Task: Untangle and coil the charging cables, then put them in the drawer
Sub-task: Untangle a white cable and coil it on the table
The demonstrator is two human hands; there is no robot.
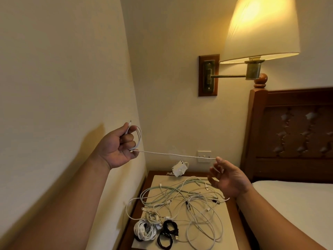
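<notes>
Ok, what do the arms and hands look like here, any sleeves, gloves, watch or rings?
Both are bare. The left hand and right hand wear no gloves, and no ring shows on the visible fingers, though the right hand is slightly blurred. The left forearm and right forearm are uncovered down to the frame edge: no sleeve, watch or wristband in view.
</notes>
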